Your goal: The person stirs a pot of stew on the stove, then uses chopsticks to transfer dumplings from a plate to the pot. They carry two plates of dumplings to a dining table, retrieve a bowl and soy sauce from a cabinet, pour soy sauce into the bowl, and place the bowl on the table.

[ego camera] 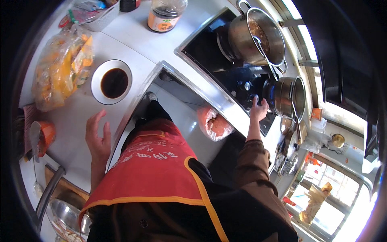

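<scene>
My right hand (259, 111) reaches over the front of the black gas stove (203, 45), its thumb and fingers apart. One fingertip is at a stove knob (254, 97); whether it touches is unclear. Just beyond, a smaller steel pot (282, 96) stands on a burner with a blue glow beneath, a long-handled utensil (294, 112) leaning in it. My left hand (98, 136) hovers by the white counter (72, 121), holding nothing, fingers spread. Near it sits a white bowl (96, 87) of dark brown liquid (114, 83).
A large steel pot (242, 39) of brown food holds a ladle (261, 50). On the counter are a plastic bag of yellow packets (63, 69), a lidded jar (163, 22), and an orange cup (45, 137). A red bag (216, 124) is below the counter edge. A faucet (50, 190) rises lower left.
</scene>
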`<state>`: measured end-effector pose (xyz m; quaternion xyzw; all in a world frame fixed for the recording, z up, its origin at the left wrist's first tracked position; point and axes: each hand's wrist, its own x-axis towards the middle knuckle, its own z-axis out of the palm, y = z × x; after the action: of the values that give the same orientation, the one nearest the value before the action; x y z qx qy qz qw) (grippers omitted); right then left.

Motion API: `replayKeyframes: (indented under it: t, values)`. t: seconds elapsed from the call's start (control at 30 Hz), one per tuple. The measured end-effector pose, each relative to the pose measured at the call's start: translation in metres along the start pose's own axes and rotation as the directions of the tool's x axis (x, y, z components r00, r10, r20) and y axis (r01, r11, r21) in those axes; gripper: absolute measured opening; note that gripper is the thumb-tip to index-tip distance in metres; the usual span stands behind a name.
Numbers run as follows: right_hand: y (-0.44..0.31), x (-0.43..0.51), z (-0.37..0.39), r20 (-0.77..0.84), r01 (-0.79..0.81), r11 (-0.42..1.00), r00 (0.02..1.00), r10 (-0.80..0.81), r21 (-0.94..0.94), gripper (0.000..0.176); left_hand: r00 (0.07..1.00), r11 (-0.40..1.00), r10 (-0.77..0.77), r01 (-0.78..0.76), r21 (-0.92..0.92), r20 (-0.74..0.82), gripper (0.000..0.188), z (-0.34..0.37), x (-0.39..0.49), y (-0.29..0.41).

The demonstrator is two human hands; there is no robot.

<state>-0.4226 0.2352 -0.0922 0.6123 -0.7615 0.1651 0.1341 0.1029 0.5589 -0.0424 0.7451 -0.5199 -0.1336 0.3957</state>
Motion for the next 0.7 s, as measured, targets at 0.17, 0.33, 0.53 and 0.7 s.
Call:
replayKeyframes:
  t: [0.17,0.33,0.53,0.7]
  values:
    - [-0.145,-0.08,-0.009,0.138,0.168,0.766,0.938,-0.317,0.621,0.014,0.996,1.0,0.01,-0.013,-0.028,-0.083,0.029,-0.008,0.003,0.01]
    - [-0.335,-0.083,0.007,0.046,0.265,0.524,0.861,-0.506,0.81,0.098,0.993,1.0,-0.027,0.027,-0.002,-0.115,0.031,-0.016,0.009,0.028]
    - [-0.46,-0.028,0.004,0.355,0.024,0.687,0.842,-0.406,0.727,0.107,0.977,0.992,-0.087,0.103,0.075,-0.194,0.032,-0.031,0.008,0.041]
    - [-0.495,0.01,0.018,0.291,-0.008,0.686,0.909,-0.298,0.727,0.1,0.944,0.969,-0.201,0.23,0.087,-0.263,0.033,-0.026,0.015,0.046]
